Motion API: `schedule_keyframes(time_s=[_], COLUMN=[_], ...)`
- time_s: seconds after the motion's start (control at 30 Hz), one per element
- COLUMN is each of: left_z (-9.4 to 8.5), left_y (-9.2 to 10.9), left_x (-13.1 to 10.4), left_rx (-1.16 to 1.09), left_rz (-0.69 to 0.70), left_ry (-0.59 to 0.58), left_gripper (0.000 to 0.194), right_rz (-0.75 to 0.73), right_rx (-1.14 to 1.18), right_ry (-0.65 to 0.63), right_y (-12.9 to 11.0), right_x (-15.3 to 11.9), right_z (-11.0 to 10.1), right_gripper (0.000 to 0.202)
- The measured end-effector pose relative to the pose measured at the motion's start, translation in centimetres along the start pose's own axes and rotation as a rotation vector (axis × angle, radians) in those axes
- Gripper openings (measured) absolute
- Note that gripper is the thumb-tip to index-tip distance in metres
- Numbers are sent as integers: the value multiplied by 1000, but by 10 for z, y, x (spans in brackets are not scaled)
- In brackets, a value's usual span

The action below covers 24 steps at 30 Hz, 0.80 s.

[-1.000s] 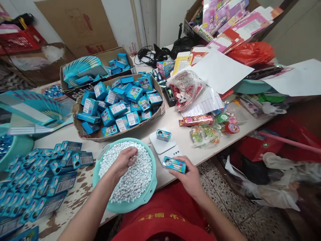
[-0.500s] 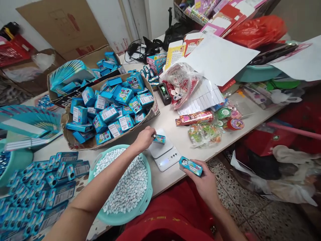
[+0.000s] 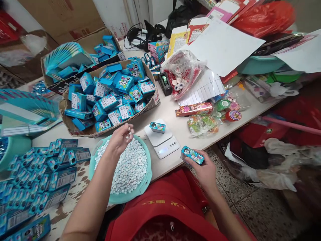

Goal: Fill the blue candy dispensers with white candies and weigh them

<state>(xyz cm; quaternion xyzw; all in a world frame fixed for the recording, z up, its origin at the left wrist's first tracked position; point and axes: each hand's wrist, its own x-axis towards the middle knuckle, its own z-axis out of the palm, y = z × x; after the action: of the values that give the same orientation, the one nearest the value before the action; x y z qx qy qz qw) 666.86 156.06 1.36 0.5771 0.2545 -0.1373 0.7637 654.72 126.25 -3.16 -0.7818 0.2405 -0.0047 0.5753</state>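
The left hand (image 3: 121,139) is holding white candies (image 3: 129,132) in half-curled fingers above a bowl (image 3: 147,180). The right hand (image 3: 205,169) is gripping a blue box (image 3: 192,155), fingers closed.

I've drawn the left hand (image 3: 119,140) off the blue box (image 3: 158,128) on the scale (image 3: 164,148), toward eight o'clock, over the bowl (image 3: 149,167), white pieces (image 3: 129,132) now pinched; in a second, my right hand (image 3: 205,170) has shifted its held box (image 3: 193,156) toward three o'clock.

A white wall (image 3: 110,13) behind a pale worktop (image 3: 166,108) worn brown in patches; speckled tiled floor (image 3: 253,209) below
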Motion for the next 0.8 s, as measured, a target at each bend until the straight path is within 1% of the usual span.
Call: schedule_keyframes(time_s=[0.03, 0.1, 0.17, 0.27, 0.37, 0.47, 0.57, 0.63, 0.8], left_z=[-10, -28, -39, -43, -40, -32, -19, -4, 43], left_y=[-4, -13, -22, -31, -34, -35, -33, -28, -13], left_x=[-9, -25, -37, -45, -44, -35, -19, -4, 33], left_rx=[-3, 77, 198, 334, 438, 499, 608, 771, 1217], left_rz=[-25, -73, -96, -72, -22, 6, 28, 87, 285], left_ry=[36, 103, 121, 64, 30, -15, -75, -108, -154], left_gripper=[31, 35, 37, 37, 35, 30, 22, 18, 12], right_rz=[6, 19, 33, 54, 64, 65, 85, 100, 120], right_rx=[2, 8, 11, 19, 30, 22, 11, 11, 18], right_ry=[6, 20, 29, 35, 33, 24, 16, 4, -28], right_y=[1, 4, 5, 6, 6, 8, 12, 15, 14], right_x=[-2, -7, -10, -15, -19, -21, -22, -21, -16], right_z=[-1, -2, -2, -1, 1, 2, 3, 3, 5], right_gripper=[43, 45, 46, 47, 48, 49, 50, 51, 51])
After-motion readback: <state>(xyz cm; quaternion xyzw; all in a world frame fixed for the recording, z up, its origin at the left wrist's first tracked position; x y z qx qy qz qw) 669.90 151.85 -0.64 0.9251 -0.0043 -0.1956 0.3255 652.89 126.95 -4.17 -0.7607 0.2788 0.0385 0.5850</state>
